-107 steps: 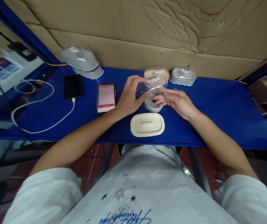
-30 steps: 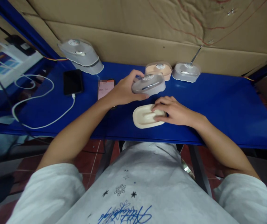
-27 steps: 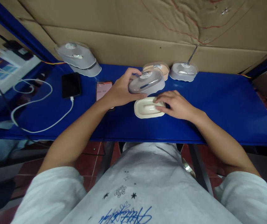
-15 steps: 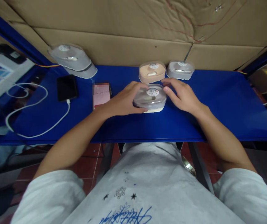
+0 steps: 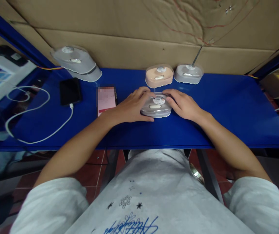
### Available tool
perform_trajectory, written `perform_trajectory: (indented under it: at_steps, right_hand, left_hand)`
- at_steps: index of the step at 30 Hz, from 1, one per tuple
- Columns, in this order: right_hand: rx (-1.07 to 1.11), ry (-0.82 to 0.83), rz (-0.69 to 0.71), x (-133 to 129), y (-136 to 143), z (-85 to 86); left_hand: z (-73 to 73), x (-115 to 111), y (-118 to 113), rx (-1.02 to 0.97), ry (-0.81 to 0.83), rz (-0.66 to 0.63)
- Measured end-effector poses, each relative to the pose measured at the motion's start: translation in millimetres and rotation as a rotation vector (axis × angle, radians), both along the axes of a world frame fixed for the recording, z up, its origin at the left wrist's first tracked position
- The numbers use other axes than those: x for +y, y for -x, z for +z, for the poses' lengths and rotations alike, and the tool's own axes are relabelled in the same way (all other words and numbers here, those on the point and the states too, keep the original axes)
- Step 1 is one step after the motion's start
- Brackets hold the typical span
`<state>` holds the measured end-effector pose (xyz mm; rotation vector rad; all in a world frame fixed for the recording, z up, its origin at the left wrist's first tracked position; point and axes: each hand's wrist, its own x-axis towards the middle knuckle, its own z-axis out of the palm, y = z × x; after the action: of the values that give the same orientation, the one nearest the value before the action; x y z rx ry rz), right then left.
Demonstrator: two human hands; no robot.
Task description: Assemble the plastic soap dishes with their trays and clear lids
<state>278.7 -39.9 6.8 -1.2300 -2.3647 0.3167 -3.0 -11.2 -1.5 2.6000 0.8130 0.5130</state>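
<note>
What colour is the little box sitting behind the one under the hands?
Peach box, clearest in the head view.

grey lidded box (image 5: 156, 108), flat, table centre

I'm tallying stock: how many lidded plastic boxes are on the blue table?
4, perhaps more. One grey box lies between the left hand and right hand; a peach box and grey one sit behind; a larger one, possibly two stacked, back left.

shirt (image 5: 134, 224): blue cursive print, unreadable
box (image 5: 156, 109) sticker: too small to read
phone (image 5: 105, 100) screen: blurred
</note>
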Motion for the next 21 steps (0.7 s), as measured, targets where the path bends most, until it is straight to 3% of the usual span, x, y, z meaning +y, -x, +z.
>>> perform_trajectory:
  at_steps: [5, 11, 16, 21]
  right_hand:
    - [-0.042, -0.056, -0.042, 3.6, -5.7, -1.1]
    - [-0.05, -0.105, -0.137, 25.0, -20.0, -15.8]
    - [-0.105, -0.146, -0.157, 49.6, -22.8, -30.1]
    - [-0.131, -0.114, -0.123, 66.7, -22.5, -35.1]
  left_hand:
    - [9.0, 1.8, 3.6, 0.1, -0.129, 0.082]
    - [13.8, 30.4, 26.8, 0.182, -0.19, 0.323]
    - [0.7, 57.7, 39.9, 0.141, -0.16, 0.5]
    - [-15.1, 65.6, 35.5, -0.013, -0.254, 0.543]
